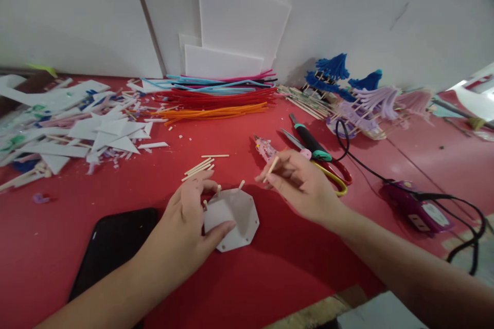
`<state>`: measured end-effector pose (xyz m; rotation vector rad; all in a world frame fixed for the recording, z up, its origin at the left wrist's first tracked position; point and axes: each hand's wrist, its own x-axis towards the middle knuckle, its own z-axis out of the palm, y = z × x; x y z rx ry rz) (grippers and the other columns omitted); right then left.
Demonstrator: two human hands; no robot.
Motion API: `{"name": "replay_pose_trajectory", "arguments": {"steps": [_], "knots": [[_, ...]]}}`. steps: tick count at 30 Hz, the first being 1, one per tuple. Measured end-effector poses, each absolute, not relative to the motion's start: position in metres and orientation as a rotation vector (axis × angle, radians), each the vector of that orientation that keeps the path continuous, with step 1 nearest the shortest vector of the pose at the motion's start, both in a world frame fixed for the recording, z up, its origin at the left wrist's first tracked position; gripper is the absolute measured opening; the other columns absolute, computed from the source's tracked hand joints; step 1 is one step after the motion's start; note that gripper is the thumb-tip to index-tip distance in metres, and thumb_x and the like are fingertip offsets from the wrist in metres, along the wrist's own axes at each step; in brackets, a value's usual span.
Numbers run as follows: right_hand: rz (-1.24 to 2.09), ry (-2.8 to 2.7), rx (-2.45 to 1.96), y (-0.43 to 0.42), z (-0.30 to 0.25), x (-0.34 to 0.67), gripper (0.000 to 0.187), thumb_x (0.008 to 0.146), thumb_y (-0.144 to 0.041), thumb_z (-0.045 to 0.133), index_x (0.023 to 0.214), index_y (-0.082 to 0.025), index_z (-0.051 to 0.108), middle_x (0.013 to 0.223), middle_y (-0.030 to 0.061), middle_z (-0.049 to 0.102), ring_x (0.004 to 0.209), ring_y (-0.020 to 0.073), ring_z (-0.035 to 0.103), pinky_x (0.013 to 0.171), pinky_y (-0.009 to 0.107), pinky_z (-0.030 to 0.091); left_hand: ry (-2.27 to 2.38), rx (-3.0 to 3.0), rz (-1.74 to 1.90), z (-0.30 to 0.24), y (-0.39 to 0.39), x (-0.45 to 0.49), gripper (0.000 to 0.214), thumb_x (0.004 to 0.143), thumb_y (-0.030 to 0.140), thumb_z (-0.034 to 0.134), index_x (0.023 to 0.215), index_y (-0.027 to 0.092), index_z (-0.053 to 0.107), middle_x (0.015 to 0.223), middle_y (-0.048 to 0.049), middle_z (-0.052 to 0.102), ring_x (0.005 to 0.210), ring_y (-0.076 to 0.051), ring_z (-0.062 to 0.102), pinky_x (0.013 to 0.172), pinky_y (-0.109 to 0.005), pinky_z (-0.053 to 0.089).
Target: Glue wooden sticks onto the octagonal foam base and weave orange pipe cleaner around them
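My left hand [193, 221] grips the left edge of a white octagonal foam board [231, 218], its thumb lying on top. Small holes show near the board's right and lower corners, and 3 short wooden sticks stand up along its far and left edge. Between the thumb and fingers of my right hand [299, 182] is a short wooden stick [271, 168], raised to the right of the board. Several loose wooden sticks [198, 167] lie on the red table just beyond my left hand.
Scissors [334, 172], a black-and-green handled tool [306, 136] and a pink decorated tool [265, 148] lie beyond my right hand. A black phone [116, 247] is at left. White scraps [108, 131], coloured pipe cleaners [216, 97], small fuzzy roofed models [358, 92] and a corded purple device [420, 208] surround the work.
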<state>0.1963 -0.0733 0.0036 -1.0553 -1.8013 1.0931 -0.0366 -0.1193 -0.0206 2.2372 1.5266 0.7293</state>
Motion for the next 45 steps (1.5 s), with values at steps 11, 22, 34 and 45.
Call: {"name": "replay_pose_trajectory", "arguments": {"steps": [11,22,34,45], "knots": [[0.840,-1.915,-1.048,-0.084,-0.011,0.190,0.022,0.082,-0.014,0.056,0.101,-0.023,0.054,0.083,0.0007,0.066,0.076,0.0134,0.065,0.071,0.027,0.054,1.532,2.380,0.755,-0.024,-0.118,-0.038,0.046,0.077,0.034,0.065,0.114,0.017,0.043,0.118,-0.0182,0.052,0.121,-0.036,0.048,0.093,-0.055,0.047],[0.340,-2.244,-0.885,-0.085,-0.010,0.193,0.019,0.086,-0.014,0.054,0.102,-0.023,0.053,0.093,0.0023,0.070,0.083,0.0140,0.066,0.075,0.027,0.053,1.533,2.308,0.719,-0.019,-0.119,-0.035,0.043,0.075,0.031,0.064,0.111,0.016,0.046,0.116,-0.0169,0.055,0.121,-0.035,0.049,0.096,-0.053,0.045],[0.295,-2.257,-0.807,-0.083,-0.013,0.192,0.018,0.085,-0.010,0.057,0.101,-0.018,0.056,0.089,0.0030,0.070,0.080,0.0124,0.064,0.074,0.024,0.052,1.518,2.290,0.736,-0.017,-0.119,-0.035,0.040,0.076,0.030,0.063,0.110,0.016,0.047,0.111,-0.0136,0.059,0.104,-0.031,0.059,0.093,-0.052,0.046],[0.316,-2.271,-0.814,-0.083,-0.014,0.191,0.018,0.085,-0.011,0.057,0.101,-0.019,0.056,0.088,0.0033,0.069,0.080,0.0134,0.064,0.073,0.025,0.052,1.528,2.280,0.688,-0.016,-0.118,-0.034,0.041,0.076,0.032,0.064,0.109,0.016,0.047,0.111,-0.0142,0.056,0.117,-0.034,0.050,0.097,-0.054,0.041]]}}
